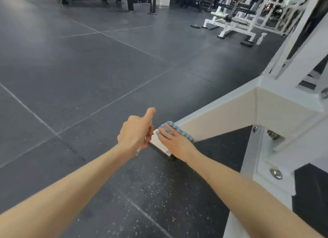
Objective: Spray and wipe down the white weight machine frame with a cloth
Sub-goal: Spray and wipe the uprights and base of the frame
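As the person leans in low over the rubber floor, the right hand lies flat with straight fingers, pressing a blue-and-white cloth onto the white weight machine frame. The cloth sits at the very end of the frame's low foot beam. An open palm makes sense here, since it spreads the cloth over the beam's top and corner. The left hand hovers just beside that end, fingers curled and thumb stuck out, gripping a slim pale object that pokes out below the fist (probably the sprayer, though most of it is hidden). Holding it close would keep it ready for the next stretch. Another spray bottle stands well apart by a far machine.
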Demonstrator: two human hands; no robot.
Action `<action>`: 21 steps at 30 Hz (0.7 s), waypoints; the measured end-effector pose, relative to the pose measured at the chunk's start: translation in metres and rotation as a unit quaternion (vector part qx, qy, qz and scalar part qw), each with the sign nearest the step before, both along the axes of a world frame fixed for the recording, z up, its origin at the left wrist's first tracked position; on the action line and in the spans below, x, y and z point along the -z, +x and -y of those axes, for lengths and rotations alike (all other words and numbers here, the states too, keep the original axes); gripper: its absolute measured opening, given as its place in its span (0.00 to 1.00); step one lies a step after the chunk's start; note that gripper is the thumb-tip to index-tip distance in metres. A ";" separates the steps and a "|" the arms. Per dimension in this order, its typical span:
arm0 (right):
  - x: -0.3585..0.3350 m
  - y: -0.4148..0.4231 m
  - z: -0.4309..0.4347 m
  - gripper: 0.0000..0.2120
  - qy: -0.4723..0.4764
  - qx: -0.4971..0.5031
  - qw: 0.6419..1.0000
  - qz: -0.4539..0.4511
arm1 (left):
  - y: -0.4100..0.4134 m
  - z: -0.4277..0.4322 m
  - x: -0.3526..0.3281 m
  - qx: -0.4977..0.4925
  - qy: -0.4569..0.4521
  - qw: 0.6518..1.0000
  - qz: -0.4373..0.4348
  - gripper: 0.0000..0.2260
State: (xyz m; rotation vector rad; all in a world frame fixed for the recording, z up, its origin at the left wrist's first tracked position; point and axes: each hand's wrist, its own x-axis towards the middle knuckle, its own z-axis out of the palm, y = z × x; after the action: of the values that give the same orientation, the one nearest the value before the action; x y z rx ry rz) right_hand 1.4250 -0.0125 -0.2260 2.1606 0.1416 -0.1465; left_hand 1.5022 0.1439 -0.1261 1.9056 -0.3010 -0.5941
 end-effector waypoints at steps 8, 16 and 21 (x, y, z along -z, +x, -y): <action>0.003 0.010 -0.002 0.29 -0.051 -0.036 0.998 -0.027 | -0.005 0.013 0.006 0.046 0.003 0.998 -0.030 0.26; -0.100 -0.100 0.030 0.26 -0.095 -0.066 0.979 0.167 | -0.033 0.019 0.000 0.075 -0.047 0.995 -0.051 0.26; -0.152 -0.163 0.035 0.26 -0.107 -0.001 0.950 0.294 | -0.061 0.025 -0.023 0.111 -0.061 0.991 -0.051 0.27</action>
State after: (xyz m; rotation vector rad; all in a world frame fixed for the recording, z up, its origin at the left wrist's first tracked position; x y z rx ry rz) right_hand 1.2616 -0.0480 -0.0738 1.8996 -0.2071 0.4635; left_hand 1.4412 0.1188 -0.1028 1.7297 -0.4756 -0.8007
